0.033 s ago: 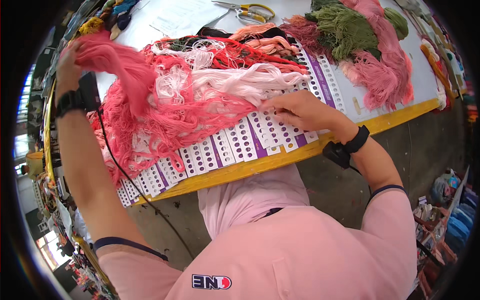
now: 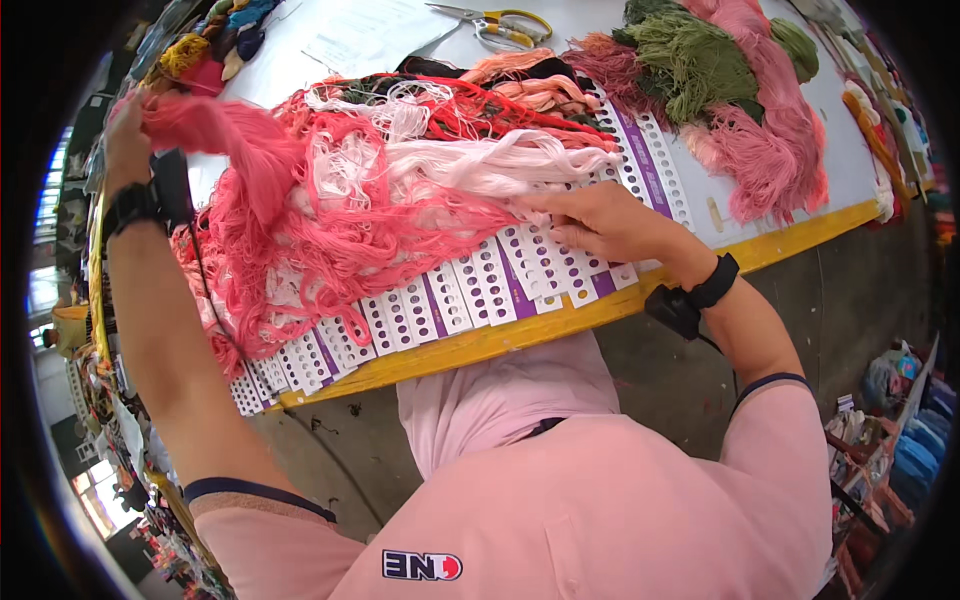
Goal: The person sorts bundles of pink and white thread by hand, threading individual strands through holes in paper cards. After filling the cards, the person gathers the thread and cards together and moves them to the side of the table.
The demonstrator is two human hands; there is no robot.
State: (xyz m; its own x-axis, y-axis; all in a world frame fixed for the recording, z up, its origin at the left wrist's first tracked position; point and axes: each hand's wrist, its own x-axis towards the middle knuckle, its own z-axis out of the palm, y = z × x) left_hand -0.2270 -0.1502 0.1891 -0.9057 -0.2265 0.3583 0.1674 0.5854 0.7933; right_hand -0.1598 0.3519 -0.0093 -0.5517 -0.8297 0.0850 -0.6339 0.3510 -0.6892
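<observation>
Holding pink thread (image 2: 235,150) over punched cards (image 2: 468,290)
Left hand (image 2: 127,145) clamped on it; right hand (image 2: 610,222), well apart, at strands (image 2: 455,225), pinch unclear.

I see bright, even light, windows (image 2: 48,205) glaring left of the left hand (image 2: 127,142), slight blur there, dimmer floor (image 2: 645,385) below the right hand (image 2: 612,222), fisheye edges curving into black.

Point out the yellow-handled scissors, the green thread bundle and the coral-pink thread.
Yellow-handled scissors (image 2: 479,16): head view, near the pivot.
Green thread bundle (image 2: 703,62): head view, middle of its strands.
Coral-pink thread (image 2: 243,145): head view, its raised stretch.
</observation>
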